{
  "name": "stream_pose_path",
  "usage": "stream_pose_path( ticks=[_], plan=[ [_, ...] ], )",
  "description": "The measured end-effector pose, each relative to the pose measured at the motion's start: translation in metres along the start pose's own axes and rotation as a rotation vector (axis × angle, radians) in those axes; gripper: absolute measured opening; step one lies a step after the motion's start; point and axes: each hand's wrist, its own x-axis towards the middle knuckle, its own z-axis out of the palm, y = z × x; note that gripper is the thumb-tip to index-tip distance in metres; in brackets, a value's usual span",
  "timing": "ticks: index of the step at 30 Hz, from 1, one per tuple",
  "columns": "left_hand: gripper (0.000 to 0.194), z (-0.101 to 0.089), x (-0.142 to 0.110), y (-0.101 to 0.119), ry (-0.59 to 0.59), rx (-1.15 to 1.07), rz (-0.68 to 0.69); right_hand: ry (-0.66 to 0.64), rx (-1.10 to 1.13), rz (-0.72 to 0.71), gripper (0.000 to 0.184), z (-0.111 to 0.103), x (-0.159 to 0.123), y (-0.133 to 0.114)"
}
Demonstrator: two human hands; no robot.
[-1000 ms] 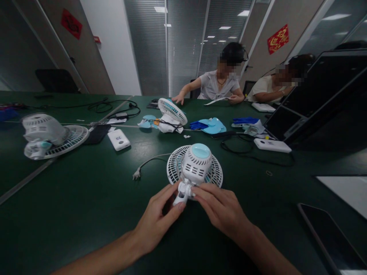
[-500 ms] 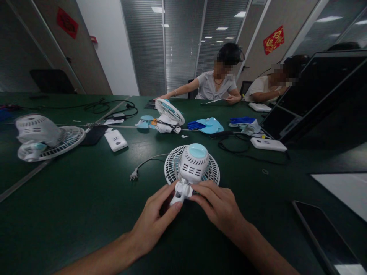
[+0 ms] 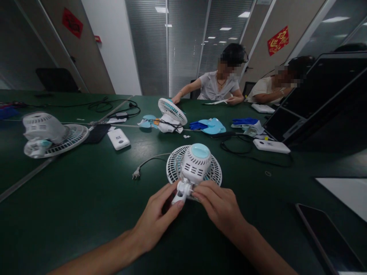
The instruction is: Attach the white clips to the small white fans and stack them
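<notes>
A small white and light-blue electric fan (image 3: 196,165) lies with its grille down on the dark green table, its motor housing facing up. My left hand (image 3: 160,212) is closed around the white clip bracket (image 3: 180,194) at the fan's near end, thumb on top and fingers along its far side. At the other side of the joint, my right hand (image 3: 219,200) pinches a small white knob, mostly hidden by the fingertips. A thin piece shows between those fingertips and the joint. The fan's power cord with its plug (image 3: 137,173) trails out to the left.
Another fan (image 3: 44,130) lies at the left, and a third (image 3: 170,114) sits further back, touched by a co-worker's hand (image 3: 176,99). Around them are blue fan blades (image 3: 213,126), a white power bank (image 3: 118,139), cables and a black case (image 3: 321,91). A phone (image 3: 329,236) lies at the right.
The view has shifted slightly, so everything sits a little further right. My right fingertips cover more of the knob and sit slightly apart from the joint. The co-worker's hand has moved to the rear fan.
</notes>
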Motion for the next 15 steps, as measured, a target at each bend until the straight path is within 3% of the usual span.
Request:
stream_pose_path(
  ticks=[5,11,15],
  plan=[
    [0.042,0.001,0.000,0.000,0.027,-0.017,-0.004,-0.010,0.037,0.091,0.013,0.004,0.003,-0.006],
    [0.041,-0.001,0.000,0.007,-0.018,-0.033,0.023,0.006,0.013,-0.042,0.020,0.000,-0.004,0.006],
    [0.040,0.000,0.000,0.002,0.037,-0.028,0.029,0.005,0.007,0.008,0.017,0.004,0.001,0.003]
  ],
)
